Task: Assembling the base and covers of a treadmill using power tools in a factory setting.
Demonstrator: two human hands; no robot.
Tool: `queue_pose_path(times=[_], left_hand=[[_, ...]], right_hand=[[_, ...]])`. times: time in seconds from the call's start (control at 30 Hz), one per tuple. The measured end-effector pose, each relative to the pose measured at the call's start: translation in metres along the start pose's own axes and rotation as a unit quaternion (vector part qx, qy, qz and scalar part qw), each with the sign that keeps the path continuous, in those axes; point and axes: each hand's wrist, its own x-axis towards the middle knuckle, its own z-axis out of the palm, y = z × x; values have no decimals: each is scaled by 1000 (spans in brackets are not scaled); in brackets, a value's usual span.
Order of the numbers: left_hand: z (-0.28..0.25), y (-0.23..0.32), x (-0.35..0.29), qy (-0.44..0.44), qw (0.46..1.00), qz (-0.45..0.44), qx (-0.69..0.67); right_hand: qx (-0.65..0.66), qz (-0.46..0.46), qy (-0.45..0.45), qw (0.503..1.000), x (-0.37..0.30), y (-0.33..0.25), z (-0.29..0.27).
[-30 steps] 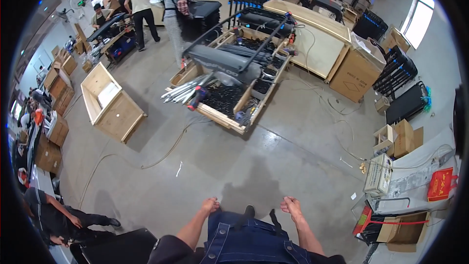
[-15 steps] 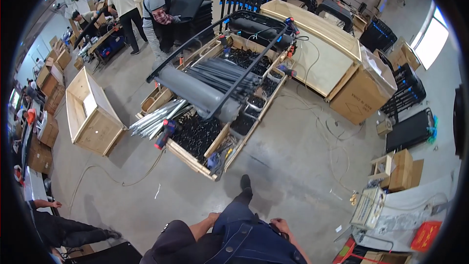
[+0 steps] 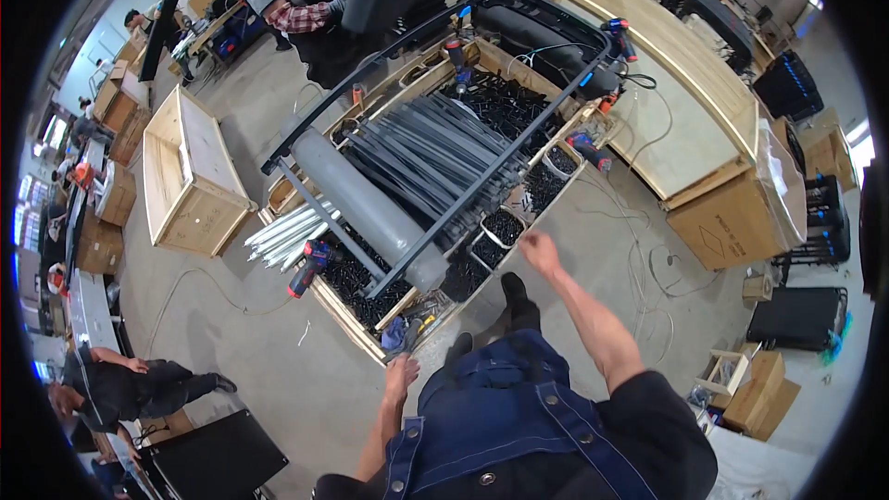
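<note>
Much nearer now, within arm's reach: a wide pale-wood parts tray point(image 3: 350, 322), directly ahead, spanned by a black metal frame point(image 3: 486, 187), with a smooth grey cylinder point(image 3: 361, 204) beside long dark strips point(image 3: 431, 148). Right hand point(image 3: 539, 253), newly extended, loosely curled near small black fittings point(image 3: 505, 225); left hand point(image 3: 401, 375) half-curled by the front corner; any pinch impossible to make out.

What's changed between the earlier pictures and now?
The right hand and left hand came closer to the parts table, the right out beside the bins, the left near its corner; neither visibly grips anything. The silver tubes and nearby drill stayed put.
</note>
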Motion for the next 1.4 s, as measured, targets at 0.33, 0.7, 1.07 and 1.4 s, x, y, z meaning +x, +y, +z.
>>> queue_pose_path(times=[0.33, 0.7, 1.07, 1.4], left_hand=[[114, -115, -137, 213, 815, 46, 537], [244, -120, -130, 204, 874, 79, 433], [302, -32, -118, 225, 972, -49, 55], [298, -46, -27, 139, 982, -80, 99]], right_hand=[[-181, -76, -119, 973, 236, -49, 28], [-46, -135, -283, 949, 305, -26, 34], [-60, -118, -266, 955, 276, -62, 16], [-77, -129, -169, 974, 175, -20, -104]])
